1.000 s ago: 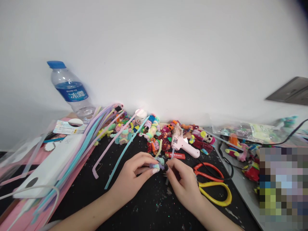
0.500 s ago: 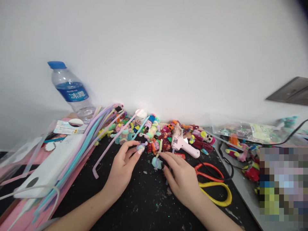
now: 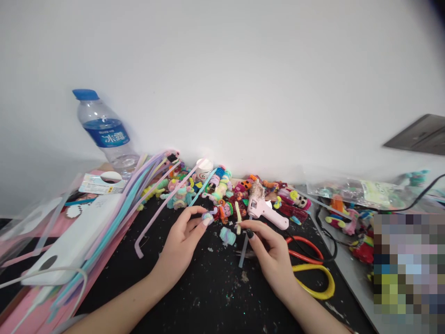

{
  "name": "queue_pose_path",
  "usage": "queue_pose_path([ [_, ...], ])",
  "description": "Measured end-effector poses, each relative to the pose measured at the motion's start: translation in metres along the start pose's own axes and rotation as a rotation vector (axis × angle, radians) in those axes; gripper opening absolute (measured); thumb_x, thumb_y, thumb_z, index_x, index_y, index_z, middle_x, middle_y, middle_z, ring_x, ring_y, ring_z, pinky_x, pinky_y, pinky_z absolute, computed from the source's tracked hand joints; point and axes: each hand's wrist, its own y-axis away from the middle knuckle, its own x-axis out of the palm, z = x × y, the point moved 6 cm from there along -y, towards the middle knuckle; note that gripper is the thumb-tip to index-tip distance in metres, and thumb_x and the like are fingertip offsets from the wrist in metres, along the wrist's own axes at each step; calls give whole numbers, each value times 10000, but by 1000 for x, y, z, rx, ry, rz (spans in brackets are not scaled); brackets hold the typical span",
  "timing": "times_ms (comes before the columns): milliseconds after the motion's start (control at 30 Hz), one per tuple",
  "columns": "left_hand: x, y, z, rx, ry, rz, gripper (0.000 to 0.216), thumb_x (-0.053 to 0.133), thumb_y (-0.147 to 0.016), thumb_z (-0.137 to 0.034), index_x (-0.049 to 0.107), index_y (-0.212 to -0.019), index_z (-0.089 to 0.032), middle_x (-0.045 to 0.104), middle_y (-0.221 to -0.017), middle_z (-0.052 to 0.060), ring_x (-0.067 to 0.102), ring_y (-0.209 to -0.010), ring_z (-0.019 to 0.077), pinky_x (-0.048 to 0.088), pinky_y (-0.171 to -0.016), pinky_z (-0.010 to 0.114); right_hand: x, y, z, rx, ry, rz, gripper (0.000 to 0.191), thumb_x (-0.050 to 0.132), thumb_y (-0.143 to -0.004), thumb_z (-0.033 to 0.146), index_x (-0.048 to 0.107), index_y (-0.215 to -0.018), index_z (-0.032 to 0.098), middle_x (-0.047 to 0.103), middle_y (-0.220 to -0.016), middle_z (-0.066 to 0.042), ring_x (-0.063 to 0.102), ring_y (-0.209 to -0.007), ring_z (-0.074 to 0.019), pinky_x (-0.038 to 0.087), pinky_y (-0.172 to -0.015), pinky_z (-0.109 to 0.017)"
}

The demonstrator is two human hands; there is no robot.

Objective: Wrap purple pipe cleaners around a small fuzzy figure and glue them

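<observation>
A plain white wall [image 3: 243,69] rises behind the black tabletop [image 3: 215,297].

We note bright, even, soft light on the white wall [image 3: 243,69]; faint shadows. Wide-angle bending tilts the bottle [image 3: 106,132]; a pixelated block sits far right of it.

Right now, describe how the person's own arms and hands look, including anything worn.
Both forearms are bare, with no sleeves, watch or bracelet in view. The left hand has long nails in a pale, light polish. The right hand has dark, near-black polish on the nail that shows. No rings or gloves can be seen on either hand.
</observation>
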Motion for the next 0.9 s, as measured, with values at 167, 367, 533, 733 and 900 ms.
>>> queue_pose_path([
  [167,6,3,-1,46,-76,71,157,514,-857,-306,516,-988,-220,615,-947,15,616,-890,168,492,-796,288,-2,0,-11,122,49,-88,101,583,-784,247,622,-848,179,365,-518,69,325,-463,-107,252,-444,-227],
  [367,8,2,-1,131,-259,130,107,495,-866,-276,553,-938,-224,626,-920,14,608,-895,179,480,-818,321,1,0,-14,159,50,-61,95,546,-800,243,578,-866,182,320,-535,79,320,-477,-107,247,-457,-223],
  [533,7,1,-9,272,-482,106,123,532,-834,-216,608,-929,-236,634,-980,27,582,-941,203,452,-843,346,0,0,-15,152,41,-75,68,527,-804,221,562,-852,186,347,-541,76,341,-477,-108,270,-458,-219],
  [733,4,1,-16,357,-519,57,113,531,-827,-183,637,-812,-221,614,-918,34,591,-819,184,480,-749,311,0,-1,-14,144,26,-79,78,523,-807,223,559,-868,188,367,-543,72,361,-473,-109,284,-447,-215],
  [900,4,1,-15,360,-511,73,98,562,-821,-226,661,-827,-230,624,-942,32,602,-835,186,484,-778,326,0,-1,-14,142,19,-75,77,519,-806,216,557,-867,188,382,-547,68,365,-472,-108,290,-445,-214],
])
